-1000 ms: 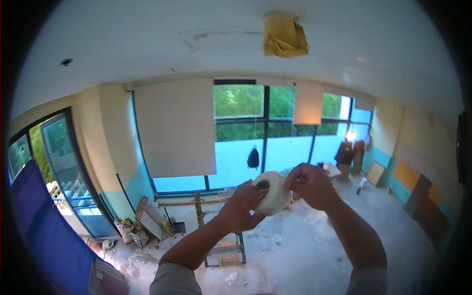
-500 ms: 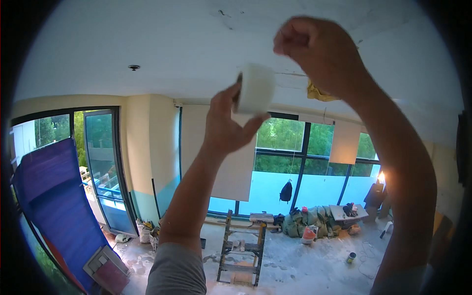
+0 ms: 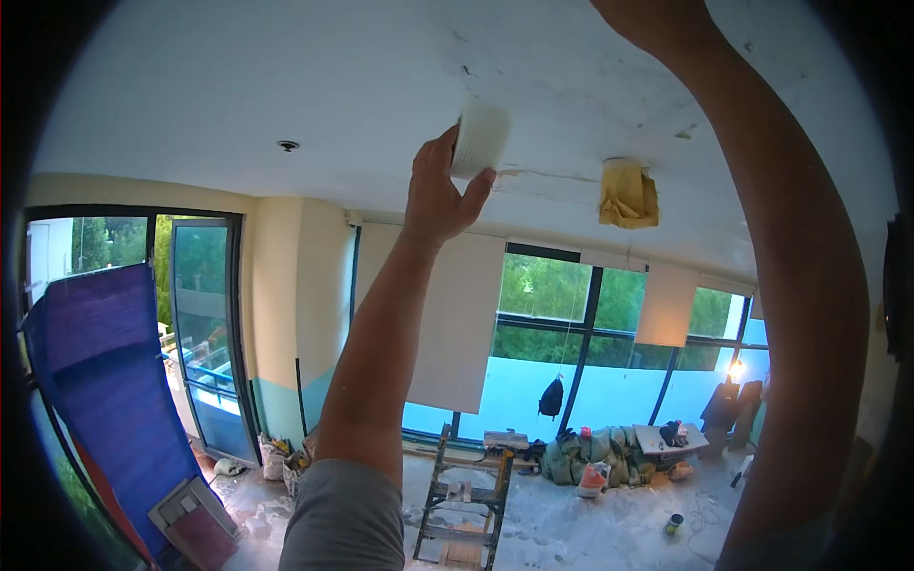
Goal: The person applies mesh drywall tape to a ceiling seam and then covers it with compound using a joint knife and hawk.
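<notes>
Above me spreads a pale, smudged ceiling (image 3: 362, 105), and from it hangs a yellow-brown, crumpled, box-shaped wrapper (image 3: 628, 195). A thin, rough line (image 3: 557, 175) runs along the ceiling leftward from the wrapper. Below the wrapper stretch tall, dark-framed windows (image 3: 592, 305), and to its lower left a flat, off-white blind (image 3: 452, 324) covers part of them. Lower still on that side, a dark ladder (image 3: 468, 493) stands on the pale, blotchy floor (image 3: 590, 542).

The ceiling's far edge meets the window wall just below the wrapper. My forearms leave a wide gap, and the wrapper shows inside it; leftward from it the ceiling runs past my roll to a small, dark, round fitting (image 3: 288, 146).

My left hand (image 3: 444, 190) is clamped on a white, ribbed, thick roll (image 3: 482, 143), up and left of the wrapper. Its ribbed rim faces right, its flat side left into my fingers; the visible band runs upward, leaning slightly right. My right hand (image 3: 657, 19), above the wrapper, is cut off by the view, so I cannot tell whether its fingers are together.
</notes>
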`<state>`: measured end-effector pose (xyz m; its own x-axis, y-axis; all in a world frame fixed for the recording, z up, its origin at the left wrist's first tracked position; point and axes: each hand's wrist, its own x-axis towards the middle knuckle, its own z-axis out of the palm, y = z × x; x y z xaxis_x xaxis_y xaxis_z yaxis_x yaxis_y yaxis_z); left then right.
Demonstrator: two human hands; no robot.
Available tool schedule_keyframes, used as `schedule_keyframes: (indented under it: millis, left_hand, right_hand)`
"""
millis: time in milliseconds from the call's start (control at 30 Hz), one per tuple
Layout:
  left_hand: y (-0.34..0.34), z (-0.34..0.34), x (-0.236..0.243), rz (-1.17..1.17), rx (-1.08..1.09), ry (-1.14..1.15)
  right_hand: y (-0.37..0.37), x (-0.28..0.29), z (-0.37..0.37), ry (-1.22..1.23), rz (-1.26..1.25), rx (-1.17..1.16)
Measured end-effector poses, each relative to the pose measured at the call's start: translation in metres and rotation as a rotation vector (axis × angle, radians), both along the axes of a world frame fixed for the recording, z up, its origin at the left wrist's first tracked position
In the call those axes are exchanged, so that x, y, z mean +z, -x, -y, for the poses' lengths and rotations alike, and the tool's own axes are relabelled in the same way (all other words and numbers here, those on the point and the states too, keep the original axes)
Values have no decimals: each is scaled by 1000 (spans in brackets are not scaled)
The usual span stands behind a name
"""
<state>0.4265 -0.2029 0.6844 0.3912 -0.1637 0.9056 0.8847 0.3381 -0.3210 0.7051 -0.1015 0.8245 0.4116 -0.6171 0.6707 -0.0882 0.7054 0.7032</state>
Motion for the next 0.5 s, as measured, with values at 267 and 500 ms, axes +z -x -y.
schedule_keyframes:
  millis: [267,500]
  left_hand:
    - [6,2,26,238,-252,-92]
    - [0,2,47,358,-320,-96]
  right_hand:
    - [10,7,42,-280,-219,32]
    - [13,11,52,-234,-291,-57]
